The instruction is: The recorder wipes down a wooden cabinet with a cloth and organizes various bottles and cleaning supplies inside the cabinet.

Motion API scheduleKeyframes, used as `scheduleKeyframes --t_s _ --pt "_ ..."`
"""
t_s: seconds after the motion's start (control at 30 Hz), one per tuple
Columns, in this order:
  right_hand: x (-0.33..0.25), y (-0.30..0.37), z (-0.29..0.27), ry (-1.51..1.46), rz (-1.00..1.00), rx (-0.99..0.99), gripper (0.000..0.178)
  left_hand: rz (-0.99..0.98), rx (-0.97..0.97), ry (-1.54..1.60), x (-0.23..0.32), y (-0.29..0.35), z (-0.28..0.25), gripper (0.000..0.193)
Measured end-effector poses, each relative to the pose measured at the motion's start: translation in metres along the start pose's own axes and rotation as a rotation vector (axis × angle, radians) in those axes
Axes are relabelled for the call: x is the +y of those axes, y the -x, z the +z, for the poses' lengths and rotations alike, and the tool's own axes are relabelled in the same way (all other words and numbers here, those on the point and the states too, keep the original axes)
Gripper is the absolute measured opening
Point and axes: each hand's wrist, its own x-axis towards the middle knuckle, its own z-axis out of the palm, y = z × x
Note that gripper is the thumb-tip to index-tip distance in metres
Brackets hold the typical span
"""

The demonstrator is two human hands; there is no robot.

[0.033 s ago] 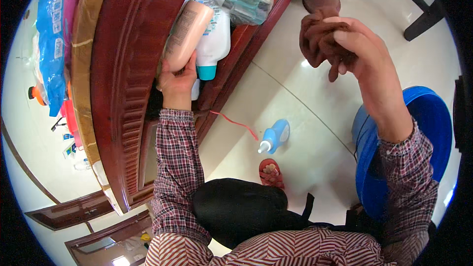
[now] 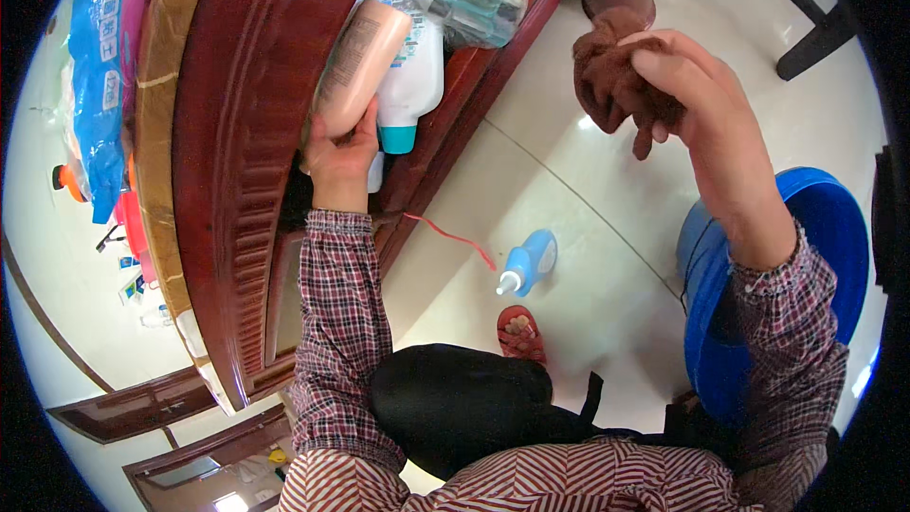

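Observation:
My left hand (image 2: 343, 156) reaches into the dark red wooden cabinet (image 2: 213, 133), its fingers closed round the lower end of a peach-coloured bottle (image 2: 365, 57). That bottle leans at a slant beside a white bottle with a teal cap (image 2: 417, 85). Behind them lies a clear plastic bag (image 2: 474, 5) with its contents blurred. Out over the floor on the right, my right hand (image 2: 706, 100) grips a bunched brown cloth (image 2: 616, 66), part of which hangs below the fingers.
A blue bucket (image 2: 697, 322) stands under my right forearm. On the tiled floor are a light blue bottle with a white nozzle (image 2: 536, 258) and my red sandal (image 2: 531, 346). A brown round-topped holder (image 2: 621, 5) and a black furniture leg (image 2: 815, 43) are at the far right.
The brown cloth has shifted slightly left and changed its folds as my right fingers moved a little. My left hand and the peach bottle look the same.

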Motion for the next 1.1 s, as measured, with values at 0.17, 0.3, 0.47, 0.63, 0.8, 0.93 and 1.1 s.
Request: scheduleKeyframes --t_s 0.17,0.3,0.47,0.63,0.8,0.93,1.1 --pt "-0.004 -0.047 0.037 0.372 0.051 -0.162 0.035 -0.073 -0.145 0.050 0.005 0.001 -0.003 0.043" --pt "0.076 -0.109 0.069 0.416 0.169 -0.181 0.035 -0.064 -0.169 0.053 -0.011 0.008 -0.001 0.044" --pt "0.111 -0.140 0.119 0.508 0.071 -0.131 0.040 -0.004 -0.070 0.071 -0.009 0.019 -0.001 0.042" --pt "0.116 -0.148 0.137 0.682 -0.078 0.051 0.038 -0.069 -0.147 0.159 -0.007 0.011 -0.006 0.044" --pt "0.113 -0.141 0.156 0.519 -0.131 0.192 0.037 -0.016 -0.150 0.106 -0.008 0.014 -0.008 0.043" --pt "0.106 -0.125 0.166 0.533 0.014 0.153 0.047 -0.024 -0.177 0.189 -0.008 0.016 -0.003 0.044" --pt "0.114 -0.128 0.171 0.543 0.057 0.181 0.045 0.003 -0.212 0.167 -0.011 0.014 -0.005 0.043"
